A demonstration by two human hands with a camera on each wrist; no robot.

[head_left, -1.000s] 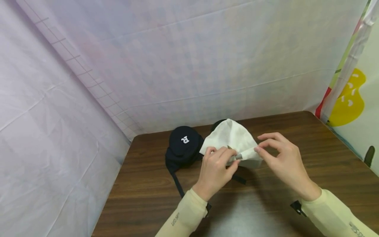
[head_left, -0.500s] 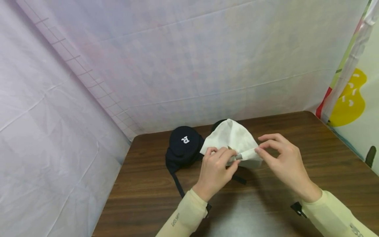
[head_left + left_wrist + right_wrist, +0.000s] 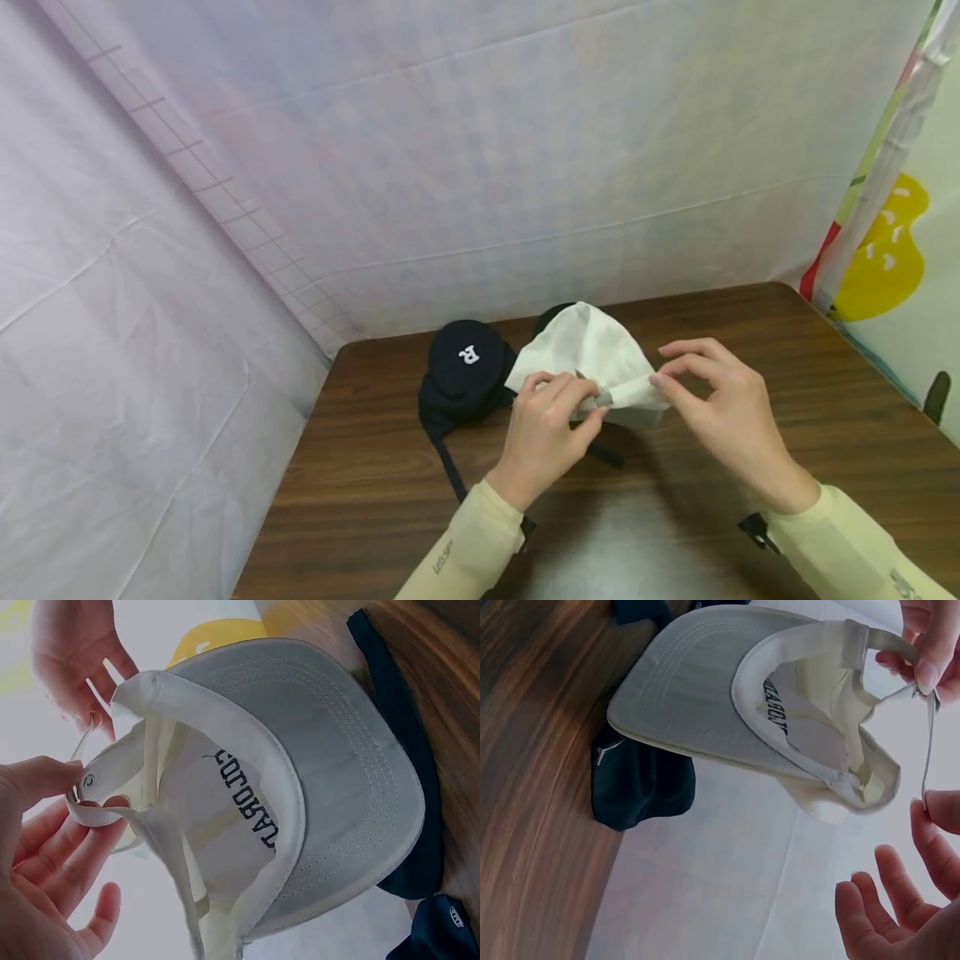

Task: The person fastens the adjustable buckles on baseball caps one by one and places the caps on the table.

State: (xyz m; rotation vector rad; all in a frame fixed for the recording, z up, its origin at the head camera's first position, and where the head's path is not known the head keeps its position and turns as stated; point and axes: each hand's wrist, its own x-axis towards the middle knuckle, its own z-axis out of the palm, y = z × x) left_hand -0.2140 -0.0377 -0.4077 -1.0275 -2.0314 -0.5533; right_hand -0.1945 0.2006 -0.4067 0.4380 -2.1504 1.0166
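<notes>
Right now, you are holding a white cloth baseball cap with a grey-looking brim underside [image 3: 588, 337] above the far part of the brown wood-grain table [image 3: 352, 475]; whether it is touching the tabletop, you are not showing clearly. Inside its crown, dark lettering [image 3: 244, 799] is reading "COLORAD", its end disappearing behind the sweatband. Your left hand [image 3: 540, 417] is gripping the cap's narrow pale back strap [image 3: 930, 746] between thumb and fingers, beside a small round metal stud [image 3: 88, 780]. Your right hand [image 3: 723, 408] is pinching the strap's free end between thumb and index finger, its other fingers staying loosely bent and off the cloth.

Just left of the white cap, a navy cloth cap [image 3: 465, 367] is lying on the table, bearing one white letter "R" [image 3: 468, 355]. Your left pale-yellow sleeve [image 3: 465, 542] is carrying a dark print starting "Let's"; the rest is blurring.

Compared with half a second ago, your right hand is sitting slightly farther right, while your left is keeping its place.

Counting up, you are seeing one white cap, one navy cap with "R", one dark rounded thing [image 3: 553, 315] peeking out behind the white cap, and one dark strap end [image 3: 606, 455] lying on its near side.
</notes>
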